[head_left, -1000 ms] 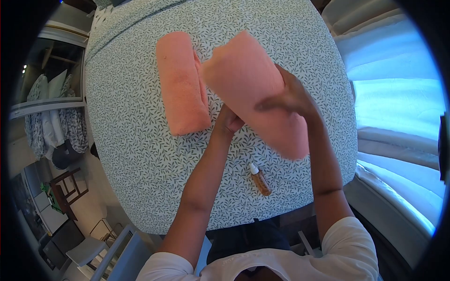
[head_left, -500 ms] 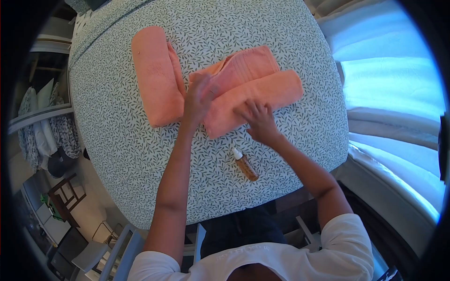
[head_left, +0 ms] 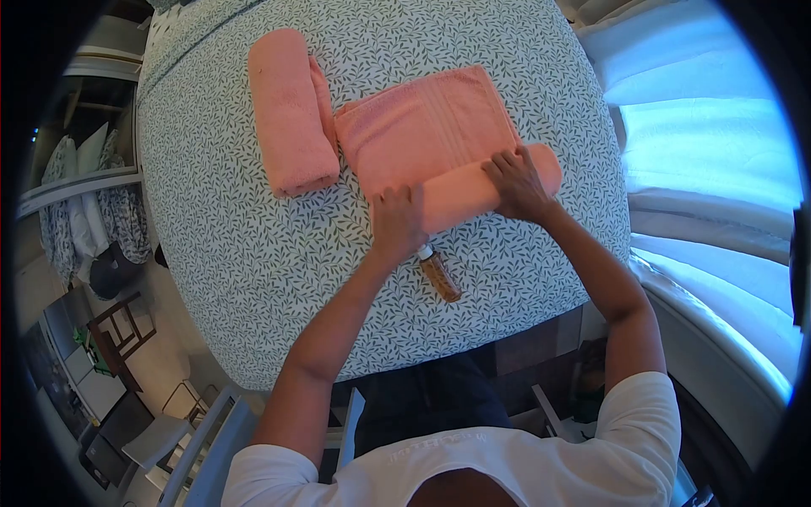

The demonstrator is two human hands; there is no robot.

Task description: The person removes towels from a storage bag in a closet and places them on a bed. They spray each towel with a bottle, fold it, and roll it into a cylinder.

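A peach towel lies partly rolled in front of me, its far part flat with a banded border near the right end. My left hand is wrapped over the left end of the roll. Toward the roll's right end, my right hand curls its fingers over the top. To the left lies a second peach towel, fully rolled. Just below the roll is a small bottle with amber contents and a white top, lying on its side; its tip is close to my left hand.
Everything lies on a bed with a leaf-patterned cover. A bright window with pale curtains is on the right. On the left stand a mirrored wardrobe and a wooden chair. The bed's near edge is right before me.
Both hands have come down onto the roll, the left moving right and nearer me. More of the towel now lies flat beyond the roll, and its upper layer is smoother.
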